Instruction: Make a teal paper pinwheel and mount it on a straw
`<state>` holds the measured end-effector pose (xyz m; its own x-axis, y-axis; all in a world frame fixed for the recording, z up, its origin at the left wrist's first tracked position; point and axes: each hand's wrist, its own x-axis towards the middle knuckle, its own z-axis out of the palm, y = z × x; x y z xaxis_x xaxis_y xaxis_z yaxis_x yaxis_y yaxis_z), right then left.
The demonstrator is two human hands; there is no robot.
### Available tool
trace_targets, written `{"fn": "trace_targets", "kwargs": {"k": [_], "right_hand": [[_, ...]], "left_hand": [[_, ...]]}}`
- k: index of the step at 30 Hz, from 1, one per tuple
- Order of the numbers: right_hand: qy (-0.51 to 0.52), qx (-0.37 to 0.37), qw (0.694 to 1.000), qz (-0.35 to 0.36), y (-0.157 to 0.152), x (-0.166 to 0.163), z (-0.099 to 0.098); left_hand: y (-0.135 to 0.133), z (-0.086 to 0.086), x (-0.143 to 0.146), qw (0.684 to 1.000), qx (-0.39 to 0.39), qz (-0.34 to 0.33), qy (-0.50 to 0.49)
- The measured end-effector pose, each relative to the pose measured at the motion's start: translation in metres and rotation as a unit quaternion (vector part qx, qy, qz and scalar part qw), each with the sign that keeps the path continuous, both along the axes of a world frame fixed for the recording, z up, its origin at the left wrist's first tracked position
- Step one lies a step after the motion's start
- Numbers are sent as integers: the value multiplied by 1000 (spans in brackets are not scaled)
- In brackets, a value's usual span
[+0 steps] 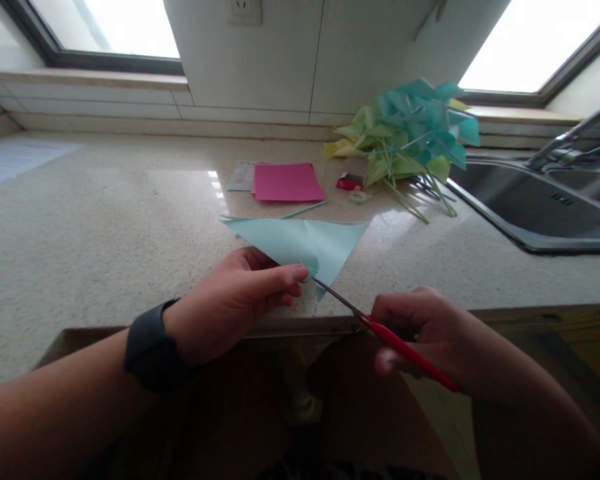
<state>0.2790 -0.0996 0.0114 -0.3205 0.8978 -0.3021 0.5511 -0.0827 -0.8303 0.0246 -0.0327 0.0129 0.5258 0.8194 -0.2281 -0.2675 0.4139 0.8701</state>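
A light blue sheet of paper (300, 239), folded into a triangle, is pinched between the thumb and fingers of my left hand (260, 287) above the counter's front edge. Its long side faces away from me and one corner points down toward me. Red-handled scissors (397, 343) are gripped in my right hand (423, 333). Their blade tips touch or nearly touch the paper beside my left thumb; whether they cut into it I cannot tell. A dark watch band (153, 347) is on my left wrist.
Behind the paper lie pink paper squares (289, 183), a pale blue stick (304, 209), a small red box (350, 181) and a tape roll (358, 197). Blue and yellow-green paper pinwheels (415, 127) are heaped beside the steel sink (510, 200). Printed sheets (23, 157) lie at far left.
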Motion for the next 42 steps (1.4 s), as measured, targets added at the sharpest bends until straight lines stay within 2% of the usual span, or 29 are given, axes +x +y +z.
{"fn": "trace_targets", "kwargs": {"k": [17,37,42], "right_hand": [[3,0,1000,4,0,1,-2],[-7,44,999,16,1,1,-2],[-4,31,999,10,2,1,-2]], "left_hand": [[0,0,1,1000,25,-12,5],[-1,0,1,1000,26,-8,-7],[-2,-1,0,999,32,-1,-9]]}}
